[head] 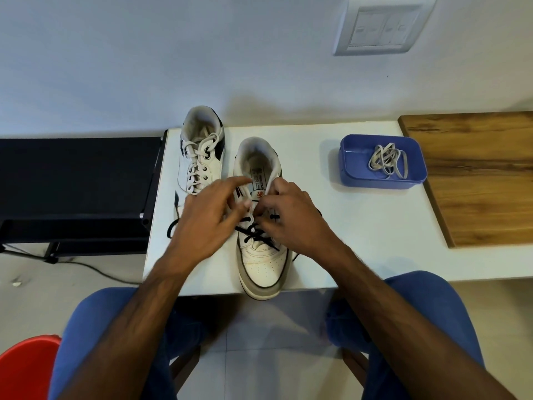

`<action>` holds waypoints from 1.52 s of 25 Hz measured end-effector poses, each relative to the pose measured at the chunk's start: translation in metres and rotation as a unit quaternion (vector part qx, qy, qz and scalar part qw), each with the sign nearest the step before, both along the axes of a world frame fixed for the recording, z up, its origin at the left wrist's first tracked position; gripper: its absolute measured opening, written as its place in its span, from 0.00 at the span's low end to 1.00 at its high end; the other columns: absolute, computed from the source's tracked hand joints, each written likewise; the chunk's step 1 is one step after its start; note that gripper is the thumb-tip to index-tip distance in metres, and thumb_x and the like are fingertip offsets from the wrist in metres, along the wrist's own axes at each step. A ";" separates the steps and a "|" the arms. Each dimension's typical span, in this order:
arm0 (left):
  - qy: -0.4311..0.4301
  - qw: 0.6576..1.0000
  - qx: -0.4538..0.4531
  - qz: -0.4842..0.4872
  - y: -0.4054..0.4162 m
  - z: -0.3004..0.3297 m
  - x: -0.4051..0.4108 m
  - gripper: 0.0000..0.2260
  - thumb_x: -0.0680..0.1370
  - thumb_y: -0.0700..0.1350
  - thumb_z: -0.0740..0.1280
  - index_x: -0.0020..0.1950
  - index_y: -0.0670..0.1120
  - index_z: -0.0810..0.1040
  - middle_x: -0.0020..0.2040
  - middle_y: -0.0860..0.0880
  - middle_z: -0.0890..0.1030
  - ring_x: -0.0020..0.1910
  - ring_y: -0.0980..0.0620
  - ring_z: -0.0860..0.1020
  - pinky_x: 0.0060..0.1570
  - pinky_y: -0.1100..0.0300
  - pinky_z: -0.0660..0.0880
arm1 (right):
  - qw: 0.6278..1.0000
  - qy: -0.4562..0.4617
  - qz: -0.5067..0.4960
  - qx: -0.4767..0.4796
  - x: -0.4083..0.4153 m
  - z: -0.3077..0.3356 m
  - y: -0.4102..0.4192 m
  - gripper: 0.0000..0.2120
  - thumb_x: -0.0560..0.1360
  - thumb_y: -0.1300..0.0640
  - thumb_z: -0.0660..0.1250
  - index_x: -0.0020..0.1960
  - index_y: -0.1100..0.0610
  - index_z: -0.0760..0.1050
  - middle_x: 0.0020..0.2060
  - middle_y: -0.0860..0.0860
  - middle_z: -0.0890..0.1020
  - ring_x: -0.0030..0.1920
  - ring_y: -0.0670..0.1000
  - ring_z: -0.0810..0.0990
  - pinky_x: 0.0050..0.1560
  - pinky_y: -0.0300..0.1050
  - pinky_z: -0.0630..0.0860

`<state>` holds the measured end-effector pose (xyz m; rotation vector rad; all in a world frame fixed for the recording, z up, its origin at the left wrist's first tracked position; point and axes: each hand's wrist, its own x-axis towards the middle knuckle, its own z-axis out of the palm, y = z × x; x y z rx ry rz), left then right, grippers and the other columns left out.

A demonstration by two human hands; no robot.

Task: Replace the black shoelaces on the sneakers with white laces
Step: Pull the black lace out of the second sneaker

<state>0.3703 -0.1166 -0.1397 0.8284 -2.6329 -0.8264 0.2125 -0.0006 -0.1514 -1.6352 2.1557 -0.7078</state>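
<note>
While the near sneaker (pixel 261 226) lies toe toward the person, black lace (pixel 255 233) half unthreaded, right hand (pixel 291 219) pinches at the upper eyelets, left hand (pixel 206 219) hovers loose-fingered alongside; white lace (pixel 388 161) waits far right.

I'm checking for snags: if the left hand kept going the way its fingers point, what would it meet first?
Probably the tongue of the near sneaker; the left hand points up and right over it. Depth is unclear, so it might pass above.

A white table (pixel 360 235) stands against a pale wall (pixel 173 53) bearing a switch plate (pixel 383 24); tiled floor (pixel 268 327) below.
</note>
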 end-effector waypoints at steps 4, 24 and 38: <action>0.011 1.000 0.001 0.028 0.006 -0.006 -0.006 0.10 0.81 0.55 0.65 0.60 0.56 0.69 0.42 0.59 0.78 0.41 0.59 0.77 0.50 0.50 0.74 | 0.988 -0.149 0.008 -0.027 -0.007 0.004 0.004 0.05 0.74 0.52 0.69 0.45 0.54 0.80 0.45 0.49 0.71 0.45 0.48 0.75 0.47 0.48 0.76; 0.023 0.999 0.049 0.007 0.001 -0.013 -0.002 0.09 0.83 0.51 0.64 0.63 0.58 0.69 0.48 0.64 0.77 0.42 0.60 0.79 0.54 0.43 0.75 | 0.809 -0.565 -0.032 -0.161 -0.035 0.019 0.014 0.08 0.71 0.64 0.59 0.38 0.57 0.75 0.39 0.53 0.77 0.43 0.52 0.76 0.46 0.42 0.72; 0.036 0.997 0.066 0.005 0.000 -0.013 -0.001 0.09 0.83 0.51 0.64 0.62 0.59 0.69 0.49 0.63 0.77 0.44 0.63 0.77 0.57 0.45 0.73 | 0.991 -0.123 -0.031 0.048 0.005 0.002 0.004 0.06 0.78 0.48 0.68 0.52 0.46 0.83 0.40 0.43 0.85 0.43 0.44 0.82 0.47 0.50 0.81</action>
